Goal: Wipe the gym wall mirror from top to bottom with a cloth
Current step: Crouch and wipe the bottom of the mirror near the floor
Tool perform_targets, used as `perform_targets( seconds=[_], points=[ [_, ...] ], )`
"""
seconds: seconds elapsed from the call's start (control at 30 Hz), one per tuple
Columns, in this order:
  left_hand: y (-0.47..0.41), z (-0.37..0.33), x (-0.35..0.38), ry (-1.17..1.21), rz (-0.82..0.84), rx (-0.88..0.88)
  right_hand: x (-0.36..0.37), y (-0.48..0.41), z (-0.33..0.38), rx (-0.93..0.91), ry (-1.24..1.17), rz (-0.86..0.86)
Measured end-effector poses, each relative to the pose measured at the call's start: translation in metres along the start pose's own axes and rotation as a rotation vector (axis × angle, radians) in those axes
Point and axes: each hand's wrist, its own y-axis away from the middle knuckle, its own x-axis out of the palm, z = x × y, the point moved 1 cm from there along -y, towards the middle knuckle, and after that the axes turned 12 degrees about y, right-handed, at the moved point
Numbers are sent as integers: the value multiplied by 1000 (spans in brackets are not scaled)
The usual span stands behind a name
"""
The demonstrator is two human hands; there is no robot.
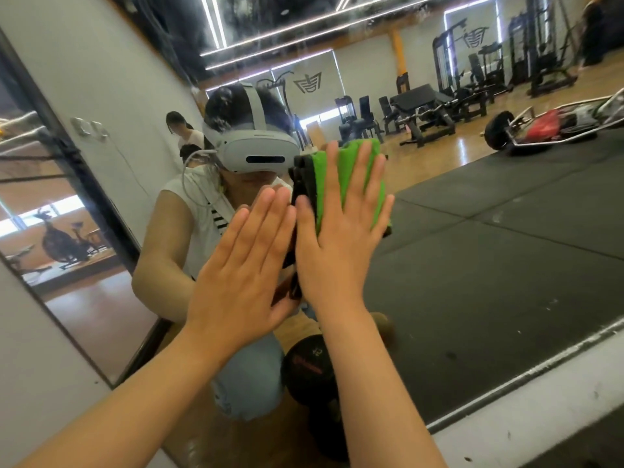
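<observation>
The wall mirror (472, 265) fills most of the view and sits tilted in it, with streaks and droplet marks on its upper area. A pale strip borders its lower edge, above a white ledge (540, 417). The glass reflects a gym: black rubber mats (506, 214), a wooden floor, weight machines (472, 62) and benches by the far wall, and a metal frame (553, 126) carrying a black plate.

The green cloth (349, 170), dark along its left edge, lies flat against the glass. The right hand (337, 251) presses it there, fingers (366, 177) straight and spread, not curled round it. The left hand (243, 275) lies flat just beside the cloth, fingers straight and together, holding nothing.

Both hands and the cloth cover the middle of the reflected person, who wears a white headset (256, 150). A second person (179, 128) shows behind. A black dumbbell (310, 366) shows below the wrists. At left, a dark-framed panel (67, 231) shows an exercise bike; whether it is a mirror or a glazed opening cannot be told.
</observation>
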Motion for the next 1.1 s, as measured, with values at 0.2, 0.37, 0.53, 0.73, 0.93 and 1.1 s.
perform_targets(
  seconds=[0.2, 0.37, 0.53, 0.73, 0.93, 1.1],
  points=[
    [0, 0, 1, -72, 44, -11, -9, -22, -44, 140, 89, 17],
    [0, -1, 1, -67, 46, -16, -11, -31, -33, 229, 24, 5],
    [0, 0, 0, -62, 43, -14, -9, -25, -17, -38, 41, 28],
    [0, -1, 1, -84, 36, -11, -25, -39, -84, 309, -11, 18],
    [0, -1, 1, -80, 36, -9, -23, -37, -52, 221, -35, 65],
    [0, -1, 0, -66, 34, -9, -24, -34, -74, -40, 29, 85]
  ],
)
